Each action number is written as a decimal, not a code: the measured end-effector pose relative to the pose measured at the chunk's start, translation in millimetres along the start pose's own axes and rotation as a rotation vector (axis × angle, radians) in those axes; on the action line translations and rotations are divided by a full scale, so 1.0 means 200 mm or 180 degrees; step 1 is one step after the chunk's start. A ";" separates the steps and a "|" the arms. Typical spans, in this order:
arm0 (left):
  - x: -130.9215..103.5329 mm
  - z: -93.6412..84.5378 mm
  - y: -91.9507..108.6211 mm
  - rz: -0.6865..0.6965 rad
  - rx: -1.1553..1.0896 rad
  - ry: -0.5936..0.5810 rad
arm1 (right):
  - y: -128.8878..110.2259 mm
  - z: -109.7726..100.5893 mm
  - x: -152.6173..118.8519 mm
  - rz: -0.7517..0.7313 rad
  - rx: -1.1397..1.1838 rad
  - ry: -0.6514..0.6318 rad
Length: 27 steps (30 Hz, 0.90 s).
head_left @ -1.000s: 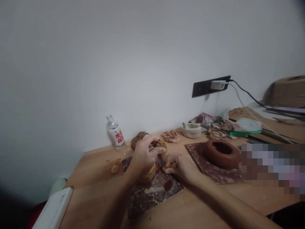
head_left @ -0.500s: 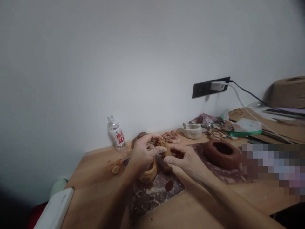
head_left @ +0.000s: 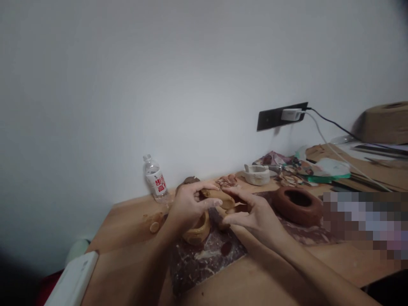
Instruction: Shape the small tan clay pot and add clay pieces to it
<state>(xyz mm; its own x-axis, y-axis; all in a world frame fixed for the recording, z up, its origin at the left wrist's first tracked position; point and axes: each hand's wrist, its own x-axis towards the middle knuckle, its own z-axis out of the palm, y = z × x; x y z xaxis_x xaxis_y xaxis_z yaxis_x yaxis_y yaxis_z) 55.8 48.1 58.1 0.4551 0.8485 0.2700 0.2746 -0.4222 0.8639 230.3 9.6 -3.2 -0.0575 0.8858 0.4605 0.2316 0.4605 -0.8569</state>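
Note:
A yellowish-brown piece of clay (head_left: 220, 198) is held up between my two hands, above a dark, clay-smeared board. My left hand (head_left: 191, 204) grips its left end, thumb along the near side and fingers over the back. At its right end is my right hand (head_left: 255, 212), with its fingers at the piece's upper edge and its thumb lower down. Below my left hand, a yellowish clay bowl (head_left: 198, 233) stands on the dark board (head_left: 204, 267), partly hidden by that hand. A brown lump (head_left: 224, 226) lies under my right thumb.
A clear bottle (head_left: 156, 180) stands by the wall. Behind my hands are clay scraps (head_left: 227, 181) and a small whitish pot (head_left: 256, 174). A reddish-brown hollow clay form (head_left: 298, 206) sits at right. White cables (head_left: 334, 155) hang from the socket (head_left: 282, 117).
The clay piece has turned from upright to lying nearly sideways, showing a smoother face. My right hand has shifted its fingers along it; my left hand still grips it.

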 end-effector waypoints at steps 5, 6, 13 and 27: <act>0.01 -0.01 -0.01 -0.0215 0.0033 0.0030 | 0.00 -0.02 -0.02 -0.0564 -0.0734 0.0180; 0.00 0.00 -0.01 -0.0220 0.0051 0.0027 | 0.00 -0.02 -0.02 -0.0771 -0.0938 0.0190; 0.01 0.02 -0.05 -0.0191 0.0364 0.0088 | 0.06 0.01 -0.02 -0.1028 -0.2092 0.0168; 0.01 0.04 -0.01 -0.0396 -0.0363 0.0184 | 0.09 -0.10 -0.02 0.0952 0.1133 0.0207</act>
<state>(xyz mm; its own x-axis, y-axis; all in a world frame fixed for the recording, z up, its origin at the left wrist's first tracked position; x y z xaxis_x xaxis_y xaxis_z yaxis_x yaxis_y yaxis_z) 62.3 48.8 53.7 0.3731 0.9103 0.1791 0.2265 -0.2766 0.9339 253.6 14.3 -16.4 0.0247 0.9824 0.1851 -0.1194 0.1867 -0.9751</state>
